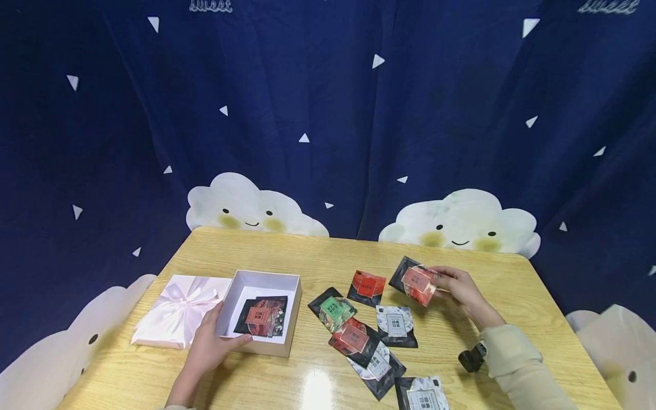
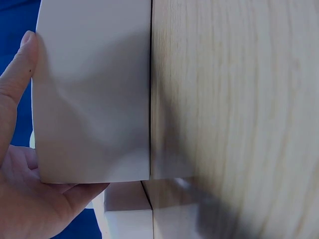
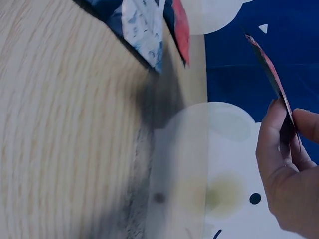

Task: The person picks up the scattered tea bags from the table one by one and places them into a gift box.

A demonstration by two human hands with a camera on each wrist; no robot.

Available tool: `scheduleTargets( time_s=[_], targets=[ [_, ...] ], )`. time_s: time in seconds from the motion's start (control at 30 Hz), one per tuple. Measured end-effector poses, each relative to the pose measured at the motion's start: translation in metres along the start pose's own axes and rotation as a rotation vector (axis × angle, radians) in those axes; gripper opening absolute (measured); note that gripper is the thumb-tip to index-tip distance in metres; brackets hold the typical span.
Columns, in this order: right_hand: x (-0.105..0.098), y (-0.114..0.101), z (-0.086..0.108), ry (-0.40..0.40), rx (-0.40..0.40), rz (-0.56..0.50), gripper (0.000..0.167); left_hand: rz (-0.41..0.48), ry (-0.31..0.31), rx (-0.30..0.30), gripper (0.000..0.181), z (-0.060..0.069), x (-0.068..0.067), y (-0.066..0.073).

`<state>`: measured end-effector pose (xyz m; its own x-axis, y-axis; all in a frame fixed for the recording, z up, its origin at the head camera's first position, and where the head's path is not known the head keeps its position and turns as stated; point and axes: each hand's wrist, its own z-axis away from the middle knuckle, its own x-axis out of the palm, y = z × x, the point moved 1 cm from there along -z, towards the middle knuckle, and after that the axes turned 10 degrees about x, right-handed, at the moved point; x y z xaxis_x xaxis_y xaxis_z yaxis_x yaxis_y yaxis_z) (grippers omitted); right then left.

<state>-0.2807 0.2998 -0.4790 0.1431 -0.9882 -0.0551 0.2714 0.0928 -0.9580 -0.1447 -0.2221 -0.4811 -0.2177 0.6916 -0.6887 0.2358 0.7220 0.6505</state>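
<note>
The flat, glossy red-and-black packet (image 1: pixel 413 281), pinched only at its right edge by the right hand (image 1: pixel 462 289), could slip; the left hand (image 1: pixel 209 345) grips the square white cardboard box (image 1: pixel 266 346).

the tabletop (image 1: pixel 323 250) looks like smooth, glossy wood; the box (image 1: pixel 294 316), matt card; the packets (image 1: pixel 353 340), slick plastic film; the ribbon (image 1: pixel 184 303), satiny cloth; the curtain (image 1: pixel 338 108), matt cloth.

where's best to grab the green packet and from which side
Likely best: pinch the green packet by its black end, coming from the open box's side. It lies flat with only table beside that end, while its patterned end lies close to another red packet.
</note>
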Motion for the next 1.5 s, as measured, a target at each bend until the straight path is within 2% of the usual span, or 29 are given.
scheduleTargets(
  time_s=[0.1, 0.23, 0.4, 0.7, 1.1, 1.5],
  targets=[
    [0.014, -0.022, 0.017, 0.027, 0.027, 0.023, 0.052, 0.0, 0.006, 0.007, 0.101, 0.0, 0.0, 0.0],
    [0.021, -0.034, 0.024, 0.028, 0.058, -0.001, 0.05, 0.002, 0.014, 0.016, 0.1, 0.001, 0.0, 0.0],
    [0.024, -0.038, 0.027, 0.015, 0.04, -0.031, 0.05, 0.005, 0.018, 0.019, 0.1, 0.001, 0.0, 0.0],
    [0.032, -0.044, 0.03, 0.009, 0.024, -0.017, 0.048, 0.011, 0.015, 0.012, 0.1, 0.001, 0.0, 0.0],
    [0.048, -0.052, 0.034, -0.053, -0.026, -0.083, 0.037, 0.012, 0.012, 0.004, 0.1, 0.001, 0.0, 0.001],
    [0.072, -0.061, 0.033, -0.119, -0.046, -0.122, 0.033, 0.005, 0.012, 0.003, 0.101, 0.0, 0.0, 0.001]
  ],
)
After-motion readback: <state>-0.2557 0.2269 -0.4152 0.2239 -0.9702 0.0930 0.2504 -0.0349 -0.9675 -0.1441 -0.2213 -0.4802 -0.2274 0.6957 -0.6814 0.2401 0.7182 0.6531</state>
